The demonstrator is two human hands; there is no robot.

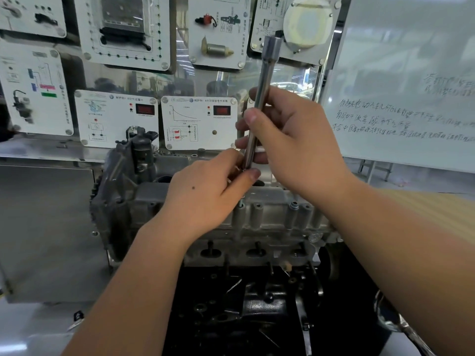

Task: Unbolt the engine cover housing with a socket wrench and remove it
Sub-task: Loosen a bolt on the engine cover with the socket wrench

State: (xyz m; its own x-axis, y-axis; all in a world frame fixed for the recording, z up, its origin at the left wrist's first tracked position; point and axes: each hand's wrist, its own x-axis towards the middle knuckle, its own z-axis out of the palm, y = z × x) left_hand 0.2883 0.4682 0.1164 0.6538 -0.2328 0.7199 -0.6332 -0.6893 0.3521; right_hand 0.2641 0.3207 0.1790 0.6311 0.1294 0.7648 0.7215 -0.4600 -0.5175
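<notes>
A long steel socket extension bar (pixel 264 80) stands nearly upright above the engine, its thick end at the top. My right hand (pixel 288 140) grips its shaft around the middle. My left hand (pixel 205 191) pinches the bar's lower end between thumb and fingers; what sits at that tip is hidden by my fingers. Below lies the grey cast engine cover housing (pixel 272 214), with bolt bosses along its front edge and a thin stud (pixel 241 205) sticking up just under my left hand.
A dark timing cover (pixel 120 176) closes the engine's left end. Below is the black engine block (pixel 257 304). Training panels (pixel 198 122) hang behind, a whiteboard (pixel 411 98) stands to the right, and a metal cabinet (pixel 46 227) sits at left.
</notes>
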